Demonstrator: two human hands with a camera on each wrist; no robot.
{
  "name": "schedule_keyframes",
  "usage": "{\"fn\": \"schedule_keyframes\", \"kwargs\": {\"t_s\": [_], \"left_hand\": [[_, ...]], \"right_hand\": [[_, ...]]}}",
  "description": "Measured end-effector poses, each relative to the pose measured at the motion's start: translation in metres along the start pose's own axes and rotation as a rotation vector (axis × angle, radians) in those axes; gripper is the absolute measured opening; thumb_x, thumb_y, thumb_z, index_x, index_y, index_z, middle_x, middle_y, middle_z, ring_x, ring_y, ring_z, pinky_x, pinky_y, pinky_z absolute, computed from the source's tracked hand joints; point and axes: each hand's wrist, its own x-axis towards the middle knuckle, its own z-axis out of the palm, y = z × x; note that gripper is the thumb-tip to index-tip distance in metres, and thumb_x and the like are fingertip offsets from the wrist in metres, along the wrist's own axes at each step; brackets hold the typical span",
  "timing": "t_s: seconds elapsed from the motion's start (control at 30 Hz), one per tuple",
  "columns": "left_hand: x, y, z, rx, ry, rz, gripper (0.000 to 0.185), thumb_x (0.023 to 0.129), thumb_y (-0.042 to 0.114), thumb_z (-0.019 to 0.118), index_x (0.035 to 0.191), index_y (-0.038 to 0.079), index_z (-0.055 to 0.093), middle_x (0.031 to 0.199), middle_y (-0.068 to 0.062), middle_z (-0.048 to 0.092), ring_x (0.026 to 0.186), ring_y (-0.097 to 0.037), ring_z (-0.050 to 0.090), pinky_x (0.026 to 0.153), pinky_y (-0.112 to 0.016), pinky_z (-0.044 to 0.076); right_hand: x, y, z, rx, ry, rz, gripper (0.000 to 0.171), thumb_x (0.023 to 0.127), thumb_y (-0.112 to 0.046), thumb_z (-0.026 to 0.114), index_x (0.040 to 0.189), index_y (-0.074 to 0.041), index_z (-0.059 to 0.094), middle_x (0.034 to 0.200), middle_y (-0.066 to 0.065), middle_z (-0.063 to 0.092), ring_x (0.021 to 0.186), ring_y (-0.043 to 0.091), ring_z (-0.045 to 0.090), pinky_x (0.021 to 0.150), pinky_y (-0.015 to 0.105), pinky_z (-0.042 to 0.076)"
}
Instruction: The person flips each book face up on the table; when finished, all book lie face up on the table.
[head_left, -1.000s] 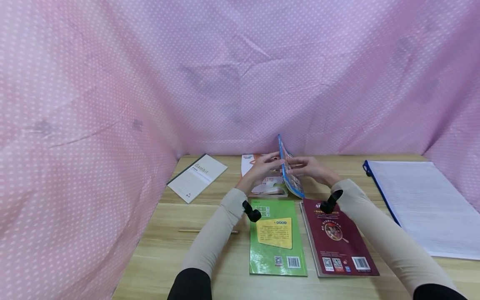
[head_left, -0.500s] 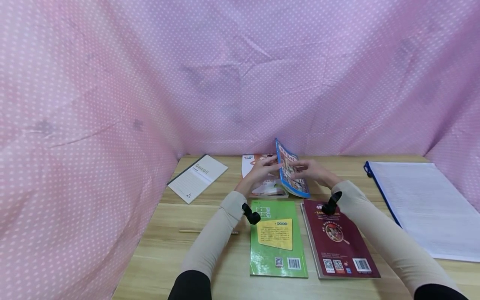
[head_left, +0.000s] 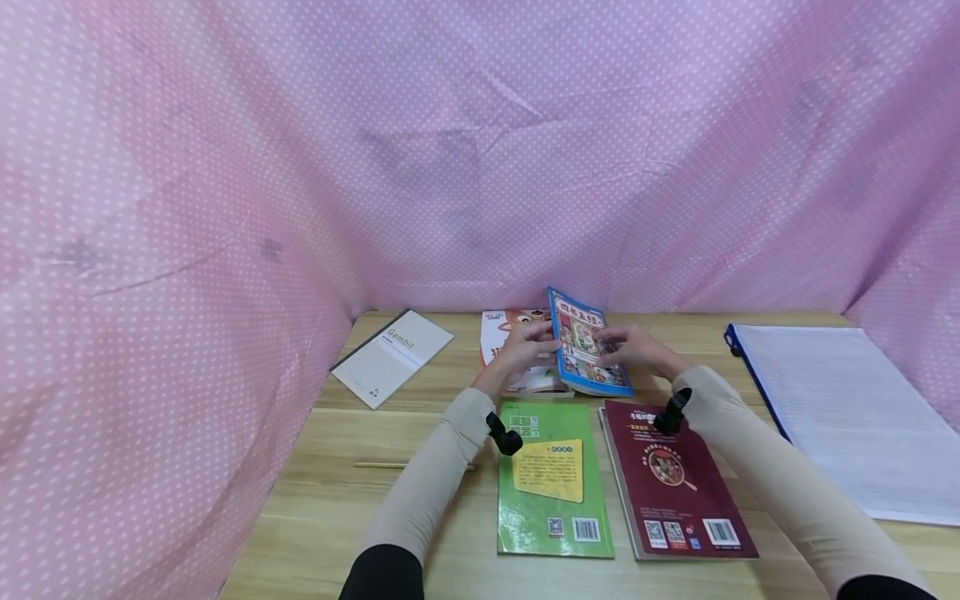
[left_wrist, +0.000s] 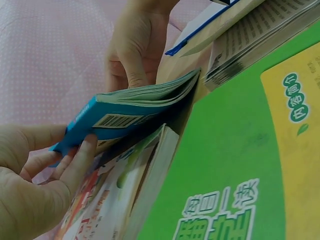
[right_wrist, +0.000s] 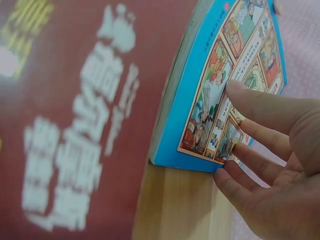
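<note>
Far L on the wood tbl (head_left: 300, 517), a pale "Gambit" notepad (head_left: 392, 358) lies at an angle. Nearer the person, a thin stick (head_left: 378, 465) runs approx. crosswise, partly behind the forearm. Next, the L hand (head_left: 521, 354) grips the blue bk by its spine, thumb on the back cover per the L wrist view. Under that hand, a white bk (head_left: 497, 333) lies flat. Just nearer: green bk (head_left: 555, 467), flat, yellow panel + barcode up. Blue bk (head_left: 581, 337) is tilted, pic. front cover showing, above the white bk's R side; can't tell if they touch. R hand (head_left: 637, 346), fingers loosely extended, touches its front cover & outer edge. Nearer, a maroon bk (head_left: 678, 479) lies flat, w/ QR codes + barcode. Far R: whitish pouch (head_left: 847, 417), blue zip edge on L; contents can't be made out.
</note>
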Motion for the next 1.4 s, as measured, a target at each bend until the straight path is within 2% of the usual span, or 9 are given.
{"fn": "schedule_keyframes", "kwargs": {"t_s": [0.17,0.37,0.6,0.87,1.07,1.23,1.4], "left_hand": [[0.001,-0.003,0.005,-0.018,0.063,-0.032,0.052,0.092,0.000,0.072,0.142,0.010,0.060,0.123,-0.013,0.067,0.104,-0.024,0.071,0.095,-0.037,0.061],[0.001,-0.009,0.010,-0.024,0.106,-0.042,0.053,0.092,-0.004,0.071,0.142,0.007,0.059,0.124,-0.015,0.066,0.109,-0.029,0.071,0.091,-0.036,0.062],[0.003,-0.018,0.014,-0.020,0.086,-0.050,0.054,0.093,-0.005,0.068,0.145,0.005,0.056,0.117,-0.013,0.064,0.104,-0.027,0.071,0.091,-0.036,0.062],[0.004,-0.022,0.019,0.037,0.035,-0.051,0.065,0.090,-0.009,0.069,0.150,0.003,0.049,0.139,-0.020,0.058,0.122,-0.035,0.064,0.096,-0.037,0.060],[0.005,-0.019,0.027,0.062,0.063,-0.044,0.065,0.087,-0.010,0.071,0.147,0.002,0.052,0.135,-0.019,0.062,0.119,-0.033,0.065,0.094,-0.035,0.061],[0.006,-0.020,0.033,0.090,0.058,-0.047,0.063,0.091,-0.008,0.069,0.149,0.000,0.048,0.138,-0.020,0.060,0.126,-0.033,0.061,0.098,-0.035,0.059],[0.007,-0.022,0.036,0.164,0.065,-0.027,0.059,0.091,-0.004,0.071,0.147,0.001,0.052,0.136,-0.018,0.062,0.124,-0.032,0.063,0.096,-0.035,0.060]], "right_hand": [[-0.003,0.003,-0.003,-0.028,0.010,0.006,0.063,0.093,-0.014,0.075,0.148,0.001,0.049,0.159,0.029,0.036,0.147,0.055,0.027,0.120,0.065,0.028],[-0.007,0.007,-0.006,-0.051,0.030,-0.002,0.060,0.091,-0.009,0.075,0.145,0.003,0.052,0.158,0.030,0.036,0.146,0.056,0.028,0.118,0.065,0.031],[-0.010,0.012,-0.009,-0.084,0.043,0.010,0.059,0.090,-0.008,0.076,0.143,0.004,0.053,0.156,0.034,0.036,0.143,0.059,0.029,0.117,0.068,0.031],[-0.019,0.016,-0.014,-0.110,0.059,0.040,0.061,0.091,-0.010,0.075,0.146,0.002,0.051,0.157,0.034,0.034,0.144,0.059,0.029,0.117,0.067,0.032],[-0.021,0.020,-0.020,-0.090,0.059,0.053,0.062,0.092,-0.010,0.074,0.147,0.003,0.049,0.159,0.035,0.030,0.144,0.061,0.026,0.116,0.068,0.033],[-0.024,0.024,-0.024,-0.090,0.071,0.075,0.062,0.091,-0.011,0.075,0.147,0.002,0.050,0.158,0.036,0.030,0.143,0.061,0.026,0.116,0.069,0.032],[-0.028,0.027,-0.026,-0.096,0.079,0.087,0.063,0.091,-0.011,0.076,0.146,0.002,0.050,0.158,0.036,0.029,0.143,0.061,0.027,0.116,0.069,0.031]]}}
